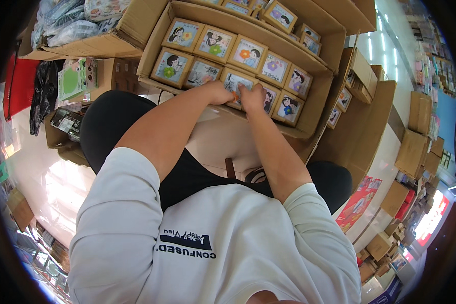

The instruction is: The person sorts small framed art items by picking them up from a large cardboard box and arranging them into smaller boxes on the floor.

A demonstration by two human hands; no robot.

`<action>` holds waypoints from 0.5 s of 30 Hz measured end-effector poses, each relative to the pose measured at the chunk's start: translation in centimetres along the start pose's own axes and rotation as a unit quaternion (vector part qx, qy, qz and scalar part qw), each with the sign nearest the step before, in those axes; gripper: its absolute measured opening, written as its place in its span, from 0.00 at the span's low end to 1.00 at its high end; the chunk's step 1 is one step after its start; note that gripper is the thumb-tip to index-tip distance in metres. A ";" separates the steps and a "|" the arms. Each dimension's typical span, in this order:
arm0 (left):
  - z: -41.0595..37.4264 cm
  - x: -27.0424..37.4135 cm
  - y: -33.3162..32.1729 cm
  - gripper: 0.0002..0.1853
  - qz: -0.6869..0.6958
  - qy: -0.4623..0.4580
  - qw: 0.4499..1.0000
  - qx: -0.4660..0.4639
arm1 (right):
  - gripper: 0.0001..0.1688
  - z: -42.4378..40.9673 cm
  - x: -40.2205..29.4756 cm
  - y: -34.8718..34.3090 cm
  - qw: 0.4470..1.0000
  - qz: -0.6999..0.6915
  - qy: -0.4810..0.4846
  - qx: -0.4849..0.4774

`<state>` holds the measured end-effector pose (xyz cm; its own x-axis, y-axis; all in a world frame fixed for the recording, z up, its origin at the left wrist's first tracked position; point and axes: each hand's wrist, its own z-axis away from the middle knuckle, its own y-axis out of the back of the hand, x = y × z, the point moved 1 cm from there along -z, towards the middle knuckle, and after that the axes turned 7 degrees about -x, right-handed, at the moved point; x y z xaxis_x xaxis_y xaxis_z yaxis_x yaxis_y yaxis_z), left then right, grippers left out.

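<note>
An open cardboard box (311,117) in front of me holds two rows of small wood-framed pictures with drawn figures and coloured flowers. My left hand (217,92) and my right hand (253,98) are both at a framed picture with an orange flower (237,79) in the near row. The fingers of both hands touch its near part, one hand on each side. Whether they grip the frame or only rest on it cannot be made out. Beside my right hand is another framed picture (269,99), partly covered by it. A framed picture with a blue flower (288,109) lies at the row's right end.
Behind stands another cardboard box (336,34) with more framed pictures. At the upper left, a carton (133,34) holds plastic-wrapped goods. A green and white package (71,80) and a black plastic bag (43,95) are at the left. A large cardboard box (364,140) stands at the right.
</note>
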<state>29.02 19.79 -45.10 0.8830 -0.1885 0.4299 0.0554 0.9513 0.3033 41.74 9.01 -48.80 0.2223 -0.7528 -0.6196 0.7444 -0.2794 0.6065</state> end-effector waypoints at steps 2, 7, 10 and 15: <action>-0.2 -0.2 -0.1 0.37 0.001 -0.012 1.000 0.008 | 0.39 0.1 0.0 0.1 1.000 0.006 0.003 -0.007; -0.1 0.1 -0.2 0.35 -0.040 -0.042 0.997 0.050 | 0.35 -0.5 0.6 0.0 1.000 0.008 -0.002 -0.014; -1.1 -0.5 -0.3 0.41 -0.050 -0.037 0.997 0.037 | 0.36 -0.8 0.8 0.4 0.997 0.042 -0.025 -0.054; -3.6 -3.8 -0.6 0.29 -0.090 -0.068 0.989 0.096 | 0.36 -0.1 0.5 -0.3 1.000 -0.019 -0.011 0.005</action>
<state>27.30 20.83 -50.01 0.7955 -0.3942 0.4602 0.1051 0.8377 0.5359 41.64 8.76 -49.36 0.1805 -0.7547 -0.6307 0.7449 -0.3139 0.5888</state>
